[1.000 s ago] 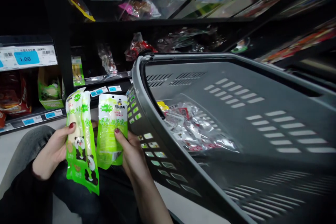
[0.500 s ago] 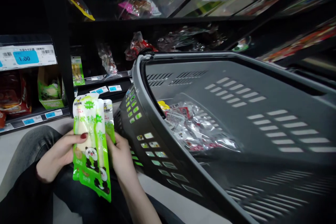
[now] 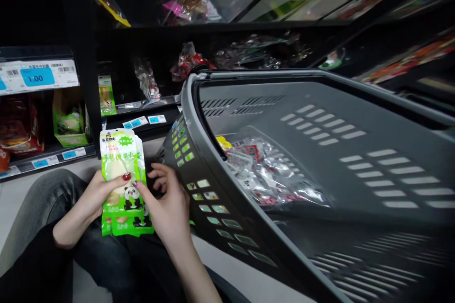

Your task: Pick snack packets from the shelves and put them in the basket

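My left hand (image 3: pixel 88 197) is closed on a small stack of green-and-white snack packets (image 3: pixel 117 158) with panda pictures, its thumb pressed on the front one. The packets overlap, slightly staggered, upright above my lap. At their right edge is my right hand (image 3: pixel 171 206). Its thumb tip touches the front of the stack, while the other fingers are bent loosely, apart from the thumb, beside the packets. Right of that hand stands a grey shopping basket (image 3: pixel 209 151) with slotted walls. Inside it lie clear-wrapped snack packs (image 3: pixel 263 170) with red and white print.
Dark store shelves hold a green carton (image 3: pixel 71 123) of packets, a green packet (image 3: pixel 105 97) leaning on the lower shelf, and red wrapped snacks (image 3: pixel 190 62). Price labels (image 3: pixel 39 77) line the shelf edges. My bent knee (image 3: pixel 53 189) is at lower left.
The packets have come together into a tidier stack in my left hand. My right hand has opened its fingers from behind the packets and moved its thumb to their front.
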A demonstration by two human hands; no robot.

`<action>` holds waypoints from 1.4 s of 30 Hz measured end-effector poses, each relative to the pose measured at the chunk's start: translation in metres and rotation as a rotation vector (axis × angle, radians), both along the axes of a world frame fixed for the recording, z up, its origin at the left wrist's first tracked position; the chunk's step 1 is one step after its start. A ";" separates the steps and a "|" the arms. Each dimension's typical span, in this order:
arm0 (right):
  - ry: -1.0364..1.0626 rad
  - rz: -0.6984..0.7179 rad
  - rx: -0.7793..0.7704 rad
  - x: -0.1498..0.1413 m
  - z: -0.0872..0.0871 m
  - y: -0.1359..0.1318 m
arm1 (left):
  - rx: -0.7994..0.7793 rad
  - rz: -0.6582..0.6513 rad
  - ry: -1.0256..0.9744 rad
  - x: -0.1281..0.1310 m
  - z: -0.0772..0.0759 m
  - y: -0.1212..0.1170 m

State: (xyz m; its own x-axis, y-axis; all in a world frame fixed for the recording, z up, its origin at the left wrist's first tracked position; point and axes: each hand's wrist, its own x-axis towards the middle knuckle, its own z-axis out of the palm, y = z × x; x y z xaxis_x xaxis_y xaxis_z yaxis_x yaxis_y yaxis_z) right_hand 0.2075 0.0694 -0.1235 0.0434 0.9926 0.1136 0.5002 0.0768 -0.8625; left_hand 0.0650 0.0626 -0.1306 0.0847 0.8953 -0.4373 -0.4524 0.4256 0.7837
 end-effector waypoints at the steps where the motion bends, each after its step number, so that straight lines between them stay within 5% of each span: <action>1: -0.012 -0.024 0.014 -0.001 -0.001 -0.001 | 0.001 -0.001 0.008 0.001 0.000 0.000; 6: -0.046 0.075 -0.027 -0.001 -0.001 -0.001 | 0.068 0.022 0.037 0.004 -0.001 0.001; 15: 0.197 0.289 -0.186 0.004 -0.012 0.005 | 0.057 0.020 -0.024 0.009 -0.006 0.001; 23: 0.256 0.185 -0.207 0.024 -0.009 0.012 | 0.034 0.105 -0.048 0.005 -0.003 0.002; 29: 0.314 0.260 -0.318 0.019 -0.005 0.013 | 0.057 0.087 -0.033 0.006 -0.006 0.003; 42: 0.342 0.223 -0.300 0.016 -0.002 0.011 | -0.015 0.167 -0.035 0.007 -0.003 0.004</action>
